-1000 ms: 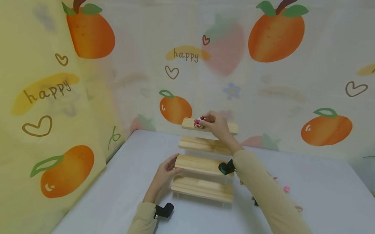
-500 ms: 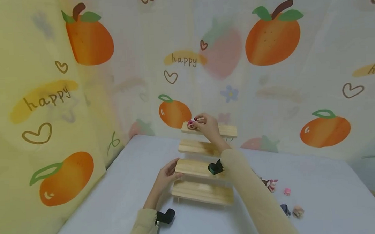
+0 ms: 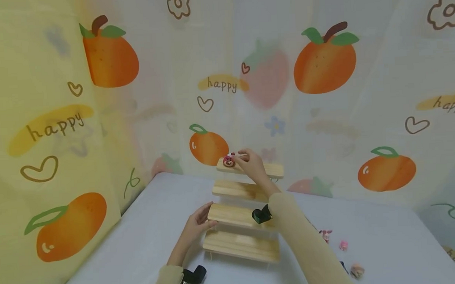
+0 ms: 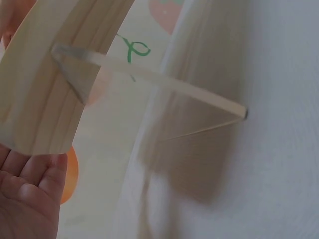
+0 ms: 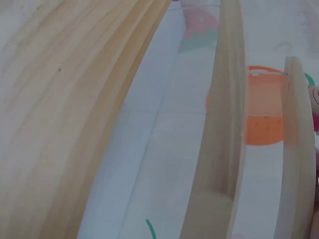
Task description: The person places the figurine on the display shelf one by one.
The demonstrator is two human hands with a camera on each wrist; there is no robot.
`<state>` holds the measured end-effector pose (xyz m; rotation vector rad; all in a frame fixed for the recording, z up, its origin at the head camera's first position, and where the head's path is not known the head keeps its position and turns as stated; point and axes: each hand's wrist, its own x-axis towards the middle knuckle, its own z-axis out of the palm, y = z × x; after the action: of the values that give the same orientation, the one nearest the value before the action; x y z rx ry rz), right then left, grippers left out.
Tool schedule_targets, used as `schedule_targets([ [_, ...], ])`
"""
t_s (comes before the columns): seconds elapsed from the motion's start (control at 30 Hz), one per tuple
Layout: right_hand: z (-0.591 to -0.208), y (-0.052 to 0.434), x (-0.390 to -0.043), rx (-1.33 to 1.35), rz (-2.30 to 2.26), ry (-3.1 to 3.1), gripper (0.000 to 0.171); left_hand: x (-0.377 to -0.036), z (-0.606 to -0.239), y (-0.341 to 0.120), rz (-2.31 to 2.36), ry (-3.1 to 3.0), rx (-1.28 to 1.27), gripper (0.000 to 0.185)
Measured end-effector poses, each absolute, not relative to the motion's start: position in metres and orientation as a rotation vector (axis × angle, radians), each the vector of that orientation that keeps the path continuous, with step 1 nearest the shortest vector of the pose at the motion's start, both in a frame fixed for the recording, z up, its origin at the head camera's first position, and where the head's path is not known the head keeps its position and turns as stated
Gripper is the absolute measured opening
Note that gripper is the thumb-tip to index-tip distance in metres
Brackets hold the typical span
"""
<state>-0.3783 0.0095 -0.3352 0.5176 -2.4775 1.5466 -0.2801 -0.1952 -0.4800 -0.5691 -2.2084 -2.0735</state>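
The right hand (image 3: 252, 165) pinched a pink figurine (image 3: 228, 161) at the left end of the stepped wooden rack's (image 3: 241, 215) top shelf, best released only once it sat flat, while the left hand (image 3: 196, 224) steadied the rack's left edge with relaxed fingers.

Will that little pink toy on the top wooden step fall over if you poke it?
Probably. The small pink round figurine looks light and sits near the top step's left end, so a poke might tip it off. The right hand touches it.
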Motion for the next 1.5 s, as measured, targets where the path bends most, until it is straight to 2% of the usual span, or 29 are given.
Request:
schedule_targets([
  [0.2, -0.333, 0.030, -0.366, 0.625, 1.589, -2.444, 0.039, -0.281, -0.480, -0.194, -2.053, -2.172, -0.534, 0.063],
  [0.47, -0.340, 0.058, -0.340, 0.622, 1.761, -2.354, 0.045, -0.271, -0.488, -0.204, -2.031, -2.271, -0.514, 0.063],
  [0.63, -0.310, 0.064, -0.310, 0.741, 1.731, -2.240, 0.038, -0.263, -0.472, -0.211, -2.023, -2.294, -0.493, 0.064],
  [0.73, -0.309, 0.078, -0.305, 0.812, 1.651, -2.210, 0.035, -0.264, -0.469, -0.212, -2.017, -2.307, -0.482, 0.064],
  [0.87, -0.330, 0.108, -0.307, 0.796, 1.619, -2.189, 0.030, -0.272, -0.475, -0.212, -2.002, -2.298, -0.503, 0.065],
  [1.07, -0.356, 0.147, -0.279, 0.633, 1.663, -2.226, 0.023, -0.266, -0.459, -0.202, -2.018, -2.311, -0.508, 0.064],
  [1.3, -0.411, 0.185, -0.247, 0.448, 1.473, -2.418, 0.020, -0.259, -0.450, -0.190, -1.985, -2.384, -0.431, 0.063],
  [1.5, -0.445, 0.212, -0.232, 0.419, 1.250, -2.654, 0.032, -0.265, -0.457, -0.183, -2.008, -2.332, -0.460, 0.063],
])
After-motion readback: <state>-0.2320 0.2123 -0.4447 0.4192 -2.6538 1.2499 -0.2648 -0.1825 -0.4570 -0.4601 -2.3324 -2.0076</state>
